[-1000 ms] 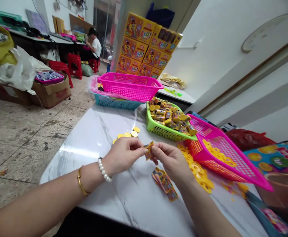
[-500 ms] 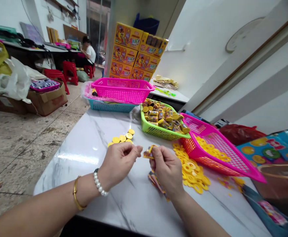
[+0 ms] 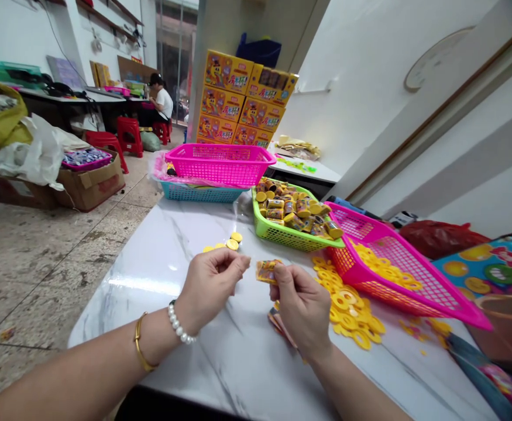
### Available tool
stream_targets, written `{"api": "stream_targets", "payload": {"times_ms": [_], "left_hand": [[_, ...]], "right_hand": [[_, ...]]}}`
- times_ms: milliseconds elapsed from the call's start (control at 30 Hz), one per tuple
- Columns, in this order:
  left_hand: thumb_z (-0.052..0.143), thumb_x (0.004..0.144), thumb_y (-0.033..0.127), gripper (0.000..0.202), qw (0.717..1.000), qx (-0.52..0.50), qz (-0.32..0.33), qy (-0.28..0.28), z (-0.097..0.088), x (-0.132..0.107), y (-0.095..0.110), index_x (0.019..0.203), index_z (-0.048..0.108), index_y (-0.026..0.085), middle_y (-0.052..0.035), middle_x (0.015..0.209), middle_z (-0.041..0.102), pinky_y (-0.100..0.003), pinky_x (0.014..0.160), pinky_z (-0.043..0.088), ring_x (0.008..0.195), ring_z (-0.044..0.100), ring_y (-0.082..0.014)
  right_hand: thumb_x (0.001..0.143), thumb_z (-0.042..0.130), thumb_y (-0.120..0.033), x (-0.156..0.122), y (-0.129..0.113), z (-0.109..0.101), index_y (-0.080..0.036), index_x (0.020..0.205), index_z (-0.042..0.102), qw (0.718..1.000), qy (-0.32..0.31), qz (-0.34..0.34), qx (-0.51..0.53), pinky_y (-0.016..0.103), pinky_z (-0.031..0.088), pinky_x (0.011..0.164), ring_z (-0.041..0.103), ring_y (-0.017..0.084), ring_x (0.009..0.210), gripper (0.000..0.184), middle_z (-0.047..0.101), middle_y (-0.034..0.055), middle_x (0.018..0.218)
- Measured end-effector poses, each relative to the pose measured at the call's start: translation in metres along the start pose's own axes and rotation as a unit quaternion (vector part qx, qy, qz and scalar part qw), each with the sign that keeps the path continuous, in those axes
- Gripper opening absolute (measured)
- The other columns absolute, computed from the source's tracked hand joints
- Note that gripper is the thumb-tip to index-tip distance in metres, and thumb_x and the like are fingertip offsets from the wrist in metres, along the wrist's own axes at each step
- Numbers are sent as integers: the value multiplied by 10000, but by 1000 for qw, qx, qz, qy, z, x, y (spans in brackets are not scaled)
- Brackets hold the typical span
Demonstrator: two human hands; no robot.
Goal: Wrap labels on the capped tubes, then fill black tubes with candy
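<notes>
My right hand (image 3: 305, 304) pinches a small, flat printed wrapper (image 3: 266, 271), yellow and orange, between thumb and fingers. Just left of it, my left hand (image 3: 214, 283) is closed in a pinch; whatever is between its fingertips, if anything, is hidden. A small gap separates the two hands. Beneath my right hand lies a stack of similar printed wrappers (image 3: 279, 326), partly covered by it. Several round yellow caps (image 3: 232, 244) sit on the marbled white table (image 3: 159, 240) beyond my left hand, which hides some of them. Loose yellow rings (image 3: 347, 313) are heaped to the right.
A green basket (image 3: 297, 237) holds small wrapped yellow tubs. Beside it, a pink basket (image 3: 435, 286) contains more yellow rings. Another pink basket (image 3: 220, 166) rests over a blue one (image 3: 203, 193). Printed boxes (image 3: 224, 73) are stacked behind. A person (image 3: 162, 102) sits far off.
The view has shifted slightly, so the table and baskets appear a little lower and farther right. The wrapper shows more fully in my right hand. My left hand keeps its pinch.
</notes>
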State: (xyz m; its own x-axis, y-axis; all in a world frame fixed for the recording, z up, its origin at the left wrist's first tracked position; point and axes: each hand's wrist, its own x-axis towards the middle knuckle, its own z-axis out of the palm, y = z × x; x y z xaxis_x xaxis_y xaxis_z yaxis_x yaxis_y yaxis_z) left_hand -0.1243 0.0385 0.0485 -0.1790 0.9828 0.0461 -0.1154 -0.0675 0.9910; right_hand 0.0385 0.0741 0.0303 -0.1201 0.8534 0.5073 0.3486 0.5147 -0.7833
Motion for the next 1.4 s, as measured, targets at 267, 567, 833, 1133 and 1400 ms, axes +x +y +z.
{"api": "stream_targets", "payload": {"times_ms": [267,567,833,1133,1400], "left_hand": [[664,799,478,349,1000,-4,-7,-19,2,-2,0,733,717,139,32,509,495,-224,444,305,449,388,-75],[799,666,300,152,1000,-12,7,20,-6,4,10,647,769,152,-65,739,718,-257,650,479,708,607,-146],[804,628,282,190,995,-65,-17,71,-21,19,22,637,686,133,33,500,590,-193,450,347,440,440,-55],[721,702,298,193,991,-38,-130,-9,-21,20,20,773,644,136,-17,611,659,-175,398,265,386,479,-62],[840,615,355,341,992,-63,-112,-7,-31,29,14,794,757,77,-24,605,638,-169,409,197,428,373,-21]], "right_hand": [[975,566,-367,-4,-2,-1,-194,612,580,999,4,-51,-17,208,389,468,496,89,453,403,548,-33,503],[993,520,-306,3,7,4,-197,707,618,988,-74,-132,-29,220,416,525,528,99,523,322,579,-27,594],[823,674,-194,-1,16,20,-207,899,622,963,-131,-174,-158,340,537,803,677,222,917,93,703,79,1025],[756,650,-135,-7,19,26,-219,798,503,931,-170,-176,-271,325,477,659,610,214,747,175,620,25,782],[856,651,-232,-4,14,28,-175,1070,638,915,-104,-250,-300,337,487,729,632,241,847,221,664,88,944]]}}
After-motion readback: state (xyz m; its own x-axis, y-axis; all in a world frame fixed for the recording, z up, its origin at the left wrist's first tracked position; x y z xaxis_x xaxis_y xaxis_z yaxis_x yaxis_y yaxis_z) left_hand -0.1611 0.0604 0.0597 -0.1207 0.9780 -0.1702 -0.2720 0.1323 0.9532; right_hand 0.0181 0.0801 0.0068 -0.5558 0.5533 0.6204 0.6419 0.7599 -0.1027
